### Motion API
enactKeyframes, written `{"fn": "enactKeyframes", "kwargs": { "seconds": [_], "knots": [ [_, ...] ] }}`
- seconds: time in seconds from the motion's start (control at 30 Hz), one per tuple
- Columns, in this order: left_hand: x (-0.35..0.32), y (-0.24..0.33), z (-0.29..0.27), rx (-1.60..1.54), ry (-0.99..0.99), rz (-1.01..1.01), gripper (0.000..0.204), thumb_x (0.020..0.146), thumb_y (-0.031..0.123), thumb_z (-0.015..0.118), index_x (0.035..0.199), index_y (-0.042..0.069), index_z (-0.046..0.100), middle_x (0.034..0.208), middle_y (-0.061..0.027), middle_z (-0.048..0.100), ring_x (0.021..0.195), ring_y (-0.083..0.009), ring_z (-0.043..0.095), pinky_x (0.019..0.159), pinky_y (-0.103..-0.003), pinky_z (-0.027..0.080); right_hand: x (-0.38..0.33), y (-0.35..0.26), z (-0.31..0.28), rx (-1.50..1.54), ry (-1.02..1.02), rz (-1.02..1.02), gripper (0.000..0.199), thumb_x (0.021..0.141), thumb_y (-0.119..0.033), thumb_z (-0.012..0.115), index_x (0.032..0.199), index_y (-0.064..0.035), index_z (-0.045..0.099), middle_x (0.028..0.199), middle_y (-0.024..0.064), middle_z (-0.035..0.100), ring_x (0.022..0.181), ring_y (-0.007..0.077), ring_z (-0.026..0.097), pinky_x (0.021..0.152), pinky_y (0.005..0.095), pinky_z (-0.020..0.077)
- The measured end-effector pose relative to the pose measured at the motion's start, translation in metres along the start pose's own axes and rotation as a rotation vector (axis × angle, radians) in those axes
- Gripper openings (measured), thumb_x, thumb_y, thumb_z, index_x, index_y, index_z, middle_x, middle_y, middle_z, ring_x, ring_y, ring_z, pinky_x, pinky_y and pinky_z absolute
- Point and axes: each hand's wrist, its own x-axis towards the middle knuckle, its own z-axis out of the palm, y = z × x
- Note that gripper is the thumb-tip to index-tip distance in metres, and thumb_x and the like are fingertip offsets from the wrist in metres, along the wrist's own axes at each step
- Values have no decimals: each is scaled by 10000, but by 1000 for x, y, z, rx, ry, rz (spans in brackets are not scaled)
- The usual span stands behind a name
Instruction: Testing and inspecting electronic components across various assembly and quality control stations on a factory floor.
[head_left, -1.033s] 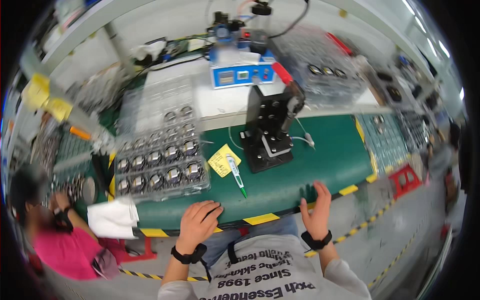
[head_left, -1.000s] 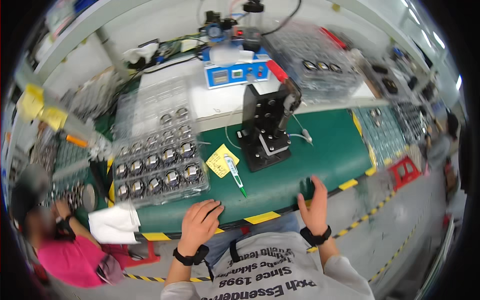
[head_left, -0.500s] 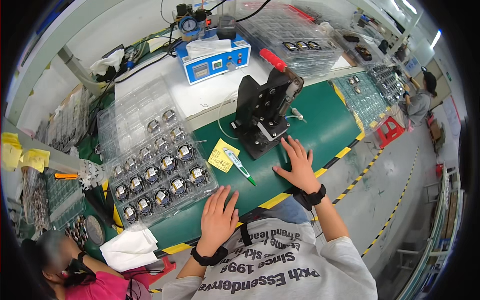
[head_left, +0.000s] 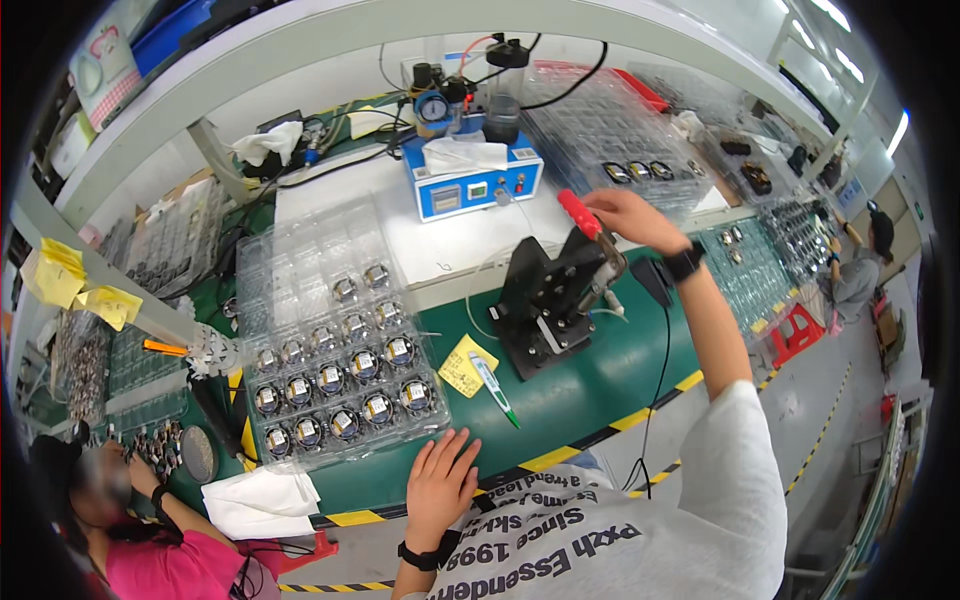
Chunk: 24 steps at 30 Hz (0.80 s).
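Hands are placed well apart at the bench. The right hand (head_left: 628, 218) is raised to the red handle (head_left: 580, 213) of the black lever press (head_left: 552, 296); its fingers are curled around that grip, though how tightly cannot be told from this angle. The lever is seen tilted up and back, so the press stroke is judged not yet made. The left hand (head_left: 442, 480) is laid flat on the green mat (head_left: 600, 370) at the near edge, fingers loosely spread, nothing held in it.

Just left of the press a clear blister tray (head_left: 335, 370) is seen, its nearer rows filled with small round parts, its farther pockets mostly bare. That is read as a batch partly loaded, with more left to be handled. Whether a part is seated on the press bed cannot be made out.

Between tray and press a yellow note (head_left: 462, 363) and a green-and-white pen (head_left: 495, 390) are left lying on the mat. Behind the press a blue control box (head_left: 470, 185) is set on the white shelf. At lower left another person in a pink top (head_left: 175, 565) is seated near a folded white cloth (head_left: 262, 500).
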Motion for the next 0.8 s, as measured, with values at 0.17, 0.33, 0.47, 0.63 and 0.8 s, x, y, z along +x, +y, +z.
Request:
{"fn": "enactKeyframes", "kwargs": {
  "seconds": [0.17, 0.33, 0.47, 0.63, 0.8],
  "knots": [
    [2, 1, 0, 11, 37, -47, 336, 768, 126, 579, 1103, 143, 601, 1216, -29, 532, 1172, -214, 462, 984, -393, 340, 109, 47, 38, -101, -290, 140, 352, 850, -302, 565, 1023, 3, 586, 883, 100, 616, 696, 165, 603, 621, 282, 487],
    [3, 3, 2, 34, 48, -61, 324, 763, 118, 580, 1084, 146, 612, 1198, -17, 547, 1150, -196, 482, 967, -379, 354, 133, 54, 78, -131, 35, 155, 385, 841, -380, 521, 814, -21, 659, 788, 214, 626, 756, 390, 584, 694, 412, 473],
    [5, 2, 3, 46, 36, -70, 324, 762, 114, 578, 1082, 152, 614, 1195, -12, 549, 1140, -188, 491, 960, -374, 358, 146, 69, 93, -384, 152, 183, 371, 851, -365, 508, 784, -25, 640, 803, 217, 624, 805, 393, 594, 709, 451, 478],
    [9, 1, 2, 63, 18, -64, 331, 760, 110, 576, 1086, 155, 612, 1198, -10, 548, 1142, -182, 490, 961, -368, 357, 150, 78, 97, -476, 169, 279, 374, 874, -367, 460, 999, -35, 577, 910, 230, 611, 830, 388, 592, 720, 464, 475],
    [11, 1, 1, 60, 8, -59, 343, 753, 109, 578, 1092, 156, 608, 1207, -10, 544, 1149, -179, 485, 968, -363, 351, 110, 69, 69, -207, 99, 99, 438, 904, -377, 424, 1130, -12, 503, 972, 234, 606, 951, 330, 593, 813, 395, 451]
  ]
}}
